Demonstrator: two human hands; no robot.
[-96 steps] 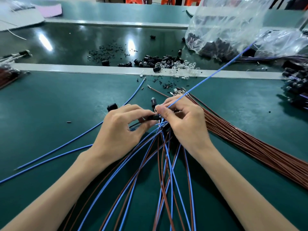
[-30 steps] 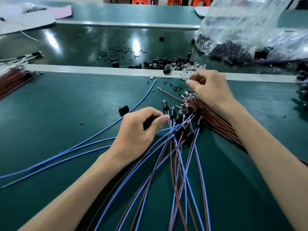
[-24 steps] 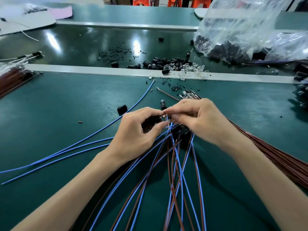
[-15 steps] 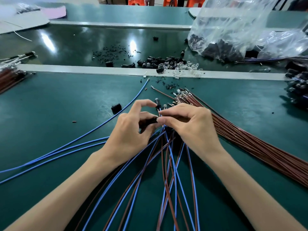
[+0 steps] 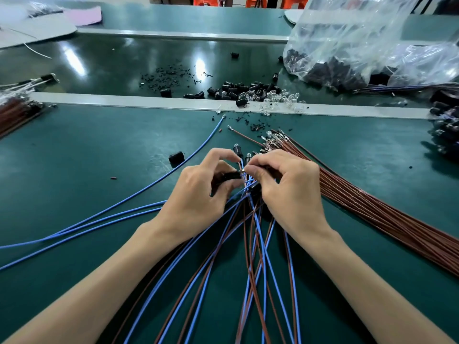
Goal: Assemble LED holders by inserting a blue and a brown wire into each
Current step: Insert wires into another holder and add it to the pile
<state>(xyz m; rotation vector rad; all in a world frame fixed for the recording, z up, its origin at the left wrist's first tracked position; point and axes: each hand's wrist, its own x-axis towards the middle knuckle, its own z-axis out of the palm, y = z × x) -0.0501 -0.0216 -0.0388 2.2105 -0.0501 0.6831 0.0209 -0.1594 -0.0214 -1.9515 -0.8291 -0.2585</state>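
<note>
My left hand (image 5: 196, 194) grips a black LED holder (image 5: 229, 175) just above the green mat. My right hand (image 5: 288, 187) meets it from the right, thumb and forefinger pinching a small metal-tipped part (image 5: 243, 170) against the holder's end; what the part is stays unclear. Under both hands lies a fan of finished holders with blue and brown wires (image 5: 250, 244). A bundle of loose brown wires (image 5: 377, 214) stretches away to the right. Loose blue wires (image 5: 99, 218) run off to the left.
One spare black holder (image 5: 176, 157) lies left of my hands. Along the grey rail (image 5: 124, 100) sit black holders (image 5: 233, 91) and clear LEDs (image 5: 280, 99). A plastic bag of parts (image 5: 347, 45) is at the back right, and more brown wires (image 5: 15, 115) at the left edge.
My right hand came back from the far pile near the rail and now meets my left hand at the holder. In the last half second the hands barely moved.
</note>
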